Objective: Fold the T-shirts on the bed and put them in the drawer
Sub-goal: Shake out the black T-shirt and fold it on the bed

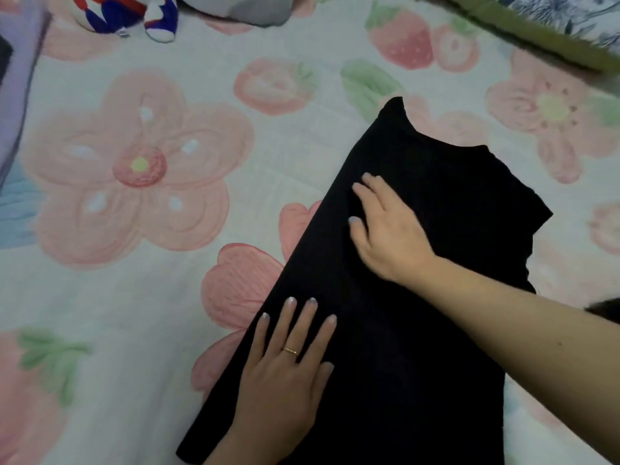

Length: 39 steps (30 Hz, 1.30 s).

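A black T-shirt lies on the bed, folded lengthwise into a long strip that runs from the lower middle up to the right, collar end at the top. My left hand rests flat on its lower left edge, fingers spread, a ring on one finger. My right hand presses flat on the upper part of the shirt, the arm reaching in from the right. Neither hand grips the cloth. No drawer is in view.
The bed cover is white with pink flowers and strawberries. A red, white and blue plush toy and a grey one lie at the top edge. A purple cloth sits far left, a green-edged floral fabric top right.
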Tool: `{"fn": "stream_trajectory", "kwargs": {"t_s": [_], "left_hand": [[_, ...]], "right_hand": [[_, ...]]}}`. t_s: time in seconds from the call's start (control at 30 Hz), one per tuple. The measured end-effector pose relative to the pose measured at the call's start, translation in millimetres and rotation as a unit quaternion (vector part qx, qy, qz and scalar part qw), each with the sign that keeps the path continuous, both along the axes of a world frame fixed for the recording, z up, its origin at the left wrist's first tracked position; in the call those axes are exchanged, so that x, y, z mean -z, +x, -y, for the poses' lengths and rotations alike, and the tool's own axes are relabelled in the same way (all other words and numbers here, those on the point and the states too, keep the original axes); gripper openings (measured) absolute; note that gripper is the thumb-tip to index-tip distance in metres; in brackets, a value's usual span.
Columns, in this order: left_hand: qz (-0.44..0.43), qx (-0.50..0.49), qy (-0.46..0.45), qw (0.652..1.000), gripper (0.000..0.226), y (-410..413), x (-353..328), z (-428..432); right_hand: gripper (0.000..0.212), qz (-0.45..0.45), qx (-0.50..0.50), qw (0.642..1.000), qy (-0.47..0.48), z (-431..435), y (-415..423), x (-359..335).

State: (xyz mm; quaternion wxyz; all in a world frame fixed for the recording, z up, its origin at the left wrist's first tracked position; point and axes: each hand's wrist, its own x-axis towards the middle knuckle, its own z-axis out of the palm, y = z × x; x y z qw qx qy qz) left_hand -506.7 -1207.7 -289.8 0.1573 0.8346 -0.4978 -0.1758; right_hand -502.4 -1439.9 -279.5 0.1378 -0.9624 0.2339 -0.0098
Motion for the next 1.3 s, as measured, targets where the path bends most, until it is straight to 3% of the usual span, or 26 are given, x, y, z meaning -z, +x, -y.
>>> {"fn": "stream_trajectory", "kwargs": {"t_s": [0.07,0.13,0.3,0.4,0.5,0.9,1.03,1.13,1.2,1.3], "left_hand": [[0.004,0.002,0.038,0.999,0.053,2,14,2],[-0.007,-0.002,0.052,0.999,0.059,-1,23,1],[0.026,-0.017,0.014,0.999,0.052,-3,27,2],[0.008,-0.069,-0.013,0.998,0.051,0,23,12],[0.042,-0.100,0.009,0.994,0.049,4,26,23],[0.111,-0.114,0.020,0.987,0.074,0,52,27],[0.146,-0.120,0.004,0.982,0.071,0,56,27],[0.175,-0.098,0.016,0.980,0.063,2,54,27],[0.172,-0.107,0.017,0.979,0.058,-1,47,30],[0.098,-0.147,-0.066,0.982,0.057,-8,23,69]], "right_hand": [[0.059,-0.079,-0.006,0.997,0.004,-3,3,21],[0.059,-0.124,0.049,0.991,-0.018,29,6,35],[0.060,-0.123,0.183,0.974,-0.055,88,38,26],[0.066,-0.059,0.105,0.992,-0.040,70,45,22],[0.063,-0.103,0.013,0.994,-0.011,58,41,38],[0.054,-0.080,0.055,0.992,-0.084,117,93,58],[0.055,-0.085,0.082,0.992,-0.043,103,89,36],[0.061,0.040,0.171,0.984,0.008,58,25,10],[0.062,0.120,0.301,0.946,0.027,13,-46,-7],[0.070,0.041,0.514,0.853,0.085,-49,-155,-12]]}}
